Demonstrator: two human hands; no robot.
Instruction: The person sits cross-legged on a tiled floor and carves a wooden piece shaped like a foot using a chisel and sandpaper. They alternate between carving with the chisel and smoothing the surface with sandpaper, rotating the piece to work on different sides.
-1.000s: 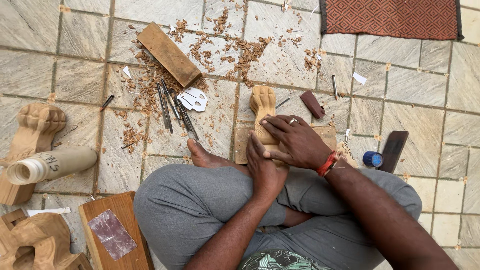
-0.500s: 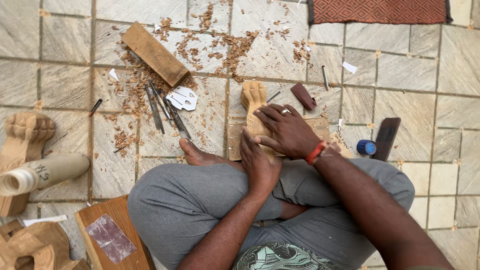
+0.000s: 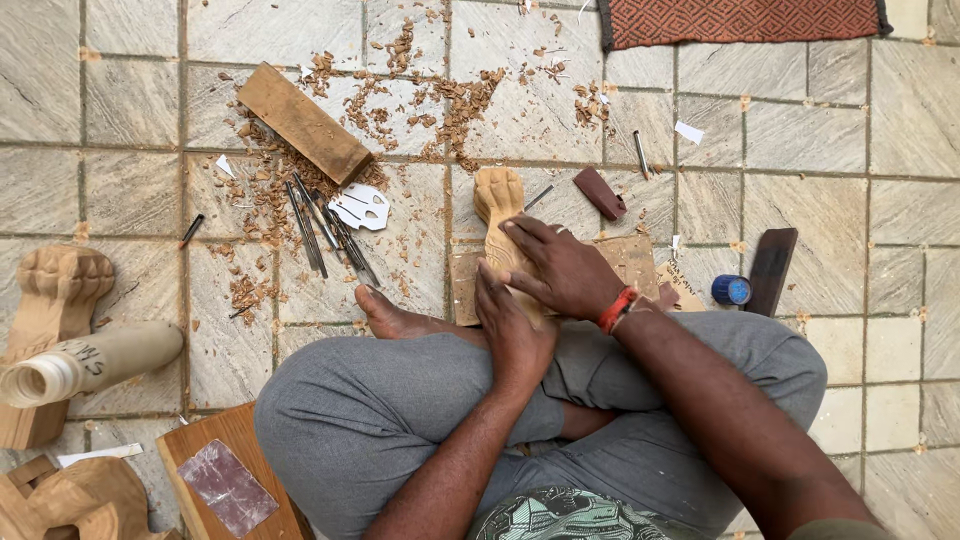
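I sit cross-legged on a stone-tile floor. A carved pale wooden leg with a paw-shaped end (image 3: 497, 203) lies on a flat board (image 3: 633, 260) in front of my knees. My left hand (image 3: 512, 325) grips its near part, fingers wrapped around it. My right hand (image 3: 560, 270), a red band at the wrist, lies over the carving's middle and presses on it. Any tool under the hands is hidden.
Several metal chisels (image 3: 325, 230) and a white paper template (image 3: 360, 207) lie left of the carving among wood shavings (image 3: 440, 100). A wooden block (image 3: 303, 122) lies beyond. Other carved legs (image 3: 55, 300) are at left; a blue cap (image 3: 731, 290) and dark stone (image 3: 773, 270) sit right.
Both hands have stayed on the carving, shifting only slightly. The camera has drifted, so the scene sits a little lower and to the left.
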